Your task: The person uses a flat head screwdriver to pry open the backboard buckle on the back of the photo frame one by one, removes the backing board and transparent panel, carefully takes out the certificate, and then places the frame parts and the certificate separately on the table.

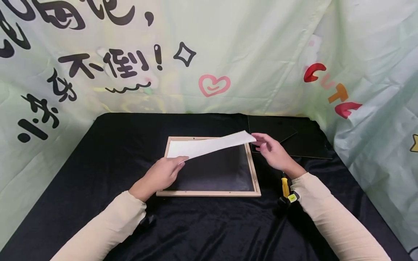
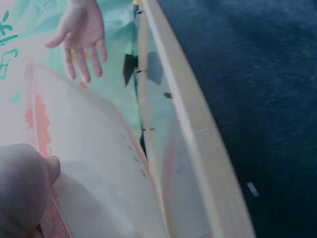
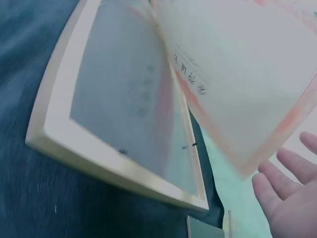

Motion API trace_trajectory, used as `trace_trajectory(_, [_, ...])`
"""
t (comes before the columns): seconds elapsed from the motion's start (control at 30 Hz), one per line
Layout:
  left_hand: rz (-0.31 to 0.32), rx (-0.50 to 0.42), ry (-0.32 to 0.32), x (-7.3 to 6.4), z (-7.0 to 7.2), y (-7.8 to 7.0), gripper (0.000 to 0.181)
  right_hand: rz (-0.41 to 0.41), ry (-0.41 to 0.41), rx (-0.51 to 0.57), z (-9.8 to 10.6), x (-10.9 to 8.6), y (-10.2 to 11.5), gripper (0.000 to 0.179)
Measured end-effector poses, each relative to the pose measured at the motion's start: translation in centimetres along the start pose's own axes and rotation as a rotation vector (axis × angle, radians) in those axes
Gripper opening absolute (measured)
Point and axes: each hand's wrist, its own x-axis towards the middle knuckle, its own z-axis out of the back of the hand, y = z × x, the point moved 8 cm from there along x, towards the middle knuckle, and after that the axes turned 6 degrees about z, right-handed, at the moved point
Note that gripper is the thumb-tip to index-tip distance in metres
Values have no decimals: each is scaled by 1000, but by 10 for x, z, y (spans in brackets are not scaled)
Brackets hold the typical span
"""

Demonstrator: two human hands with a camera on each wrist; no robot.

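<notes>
A light wooden picture frame (image 1: pixel 209 193) with a clear pane lies on the black cloth, small dark tabs along its inner edges. Above it my left hand (image 1: pixel 161 177) pinches the near left part of a paper sheet (image 1: pixel 209 145), thumb on top. The sheet slants up to the right, its white back uppermost in the head view. Both wrist views show its other face, a certificate-like print with a reddish border (image 3: pixel 285 124) and dark writing. Beside the sheet's raised right corner is my right hand (image 1: pixel 272 152), its fingers extended and not curled round the paper; whether they touch it I cannot tell.
A thin dark board (image 1: pixel 303 146) lies at the back right of the cloth. Close to my right wrist is a yellow-handled tool (image 1: pixel 285 185), partly hidden by the sleeve. Printed fabric (image 1: pixel 261 58) hangs behind and at both sides of the table.
</notes>
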Motion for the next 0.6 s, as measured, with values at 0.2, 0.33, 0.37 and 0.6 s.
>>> trace_trajectory(0.2, [8, -103, -183, -3, 25, -5, 26, -112, -153, 565, -10, 2, 1, 60])
trace_trajectory(0.33, [12, -230, -358, -6, 39, -10, 24, -257, -241, 729, -29, 2, -5, 43])
trace_trajectory(0.37, [27, -268, -399, -6, 42, -11, 22, -311, -264, 749, -35, 1, -7, 36])
trace_trajectory(0.6, [237, -624, -511, -4, 35, -9, 30, -561, -276, 924, -94, -3, -13, 21])
